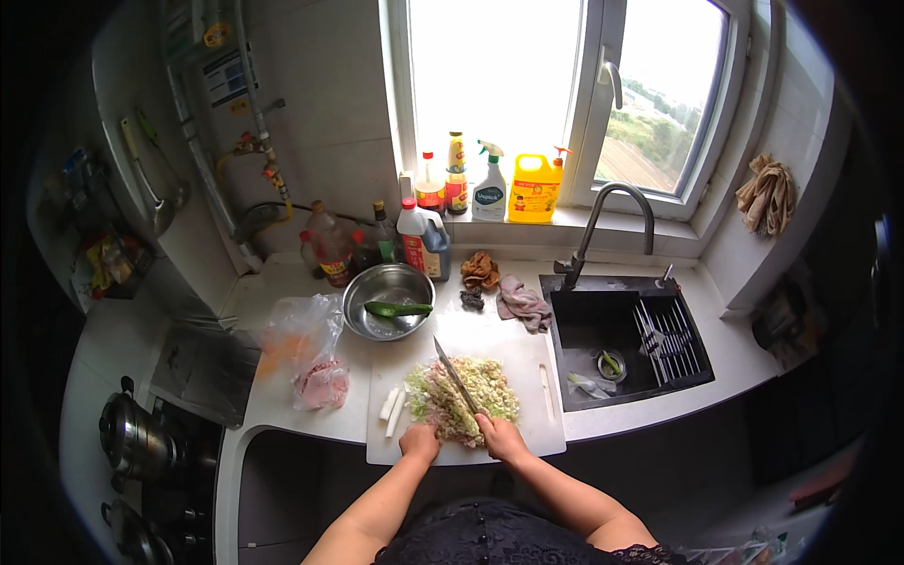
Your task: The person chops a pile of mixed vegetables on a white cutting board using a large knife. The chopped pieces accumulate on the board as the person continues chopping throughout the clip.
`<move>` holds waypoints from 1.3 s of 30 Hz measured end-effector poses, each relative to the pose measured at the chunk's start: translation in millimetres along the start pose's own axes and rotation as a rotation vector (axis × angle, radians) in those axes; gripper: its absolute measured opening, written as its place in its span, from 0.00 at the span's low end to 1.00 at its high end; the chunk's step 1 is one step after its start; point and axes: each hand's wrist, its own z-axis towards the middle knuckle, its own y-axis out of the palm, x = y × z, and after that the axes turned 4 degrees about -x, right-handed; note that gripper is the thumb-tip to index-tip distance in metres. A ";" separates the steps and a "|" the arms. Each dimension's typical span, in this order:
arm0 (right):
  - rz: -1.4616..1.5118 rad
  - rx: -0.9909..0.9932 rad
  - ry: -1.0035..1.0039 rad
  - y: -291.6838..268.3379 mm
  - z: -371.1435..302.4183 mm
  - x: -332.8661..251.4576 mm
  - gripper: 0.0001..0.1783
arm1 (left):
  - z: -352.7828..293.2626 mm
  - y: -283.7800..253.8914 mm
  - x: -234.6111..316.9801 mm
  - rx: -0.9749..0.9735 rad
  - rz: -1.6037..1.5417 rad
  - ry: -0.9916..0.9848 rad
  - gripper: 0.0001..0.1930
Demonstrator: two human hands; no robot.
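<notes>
My right hand grips the handle of a kitchen knife. Its blade points away from me and to the left, across a heap of finely chopped pale green and pinkish food. The heap lies on a white cutting board at the counter's front edge. At the heap's near left side my left hand is closed with its fingers curled; whatever they hold, if anything, is hidden. Two white stalk pieces rest on the board left of the heap.
Behind the board stands a steel bowl with a cucumber-like green vegetable. Plastic bags lie to the left, one with pink meat. A black sink with a tall faucet is on the right. Bottles and cloths line the back.
</notes>
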 end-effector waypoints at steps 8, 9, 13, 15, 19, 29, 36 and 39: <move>-0.157 0.069 0.012 20.8 2.7 32.7 0.33 | 2.9 7.1 -2.4 0.097 -0.070 0.020 0.09; -0.142 0.034 0.043 18.2 2.7 28.3 0.33 | 4.1 7.0 -1.9 0.068 -0.136 0.005 0.11; 0.071 0.091 -0.053 19.6 -6.7 8.9 0.30 | -1.5 14.7 5.5 0.150 -0.623 0.159 0.19; 0.176 0.059 -0.075 19.6 -10.1 0.7 0.28 | -1.6 22.8 17.4 0.067 -0.915 0.161 0.26; 0.372 -0.119 0.136 18.2 -12.3 -8.0 0.29 | -4.5 24.3 33.6 -0.010 -1.013 0.108 0.32; 0.347 -0.030 0.144 24.2 -5.4 6.7 0.28 | -6.8 -29.8 23.7 0.496 -0.856 0.120 0.21; 0.594 -0.235 0.308 14.4 0.8 5.7 0.27 | 0.4 -5.1 -7.1 0.284 -0.575 0.122 0.18; 0.576 -0.300 0.219 15.8 8.1 13.3 0.23 | -10.1 5.7 -12.8 0.198 -0.305 0.079 0.16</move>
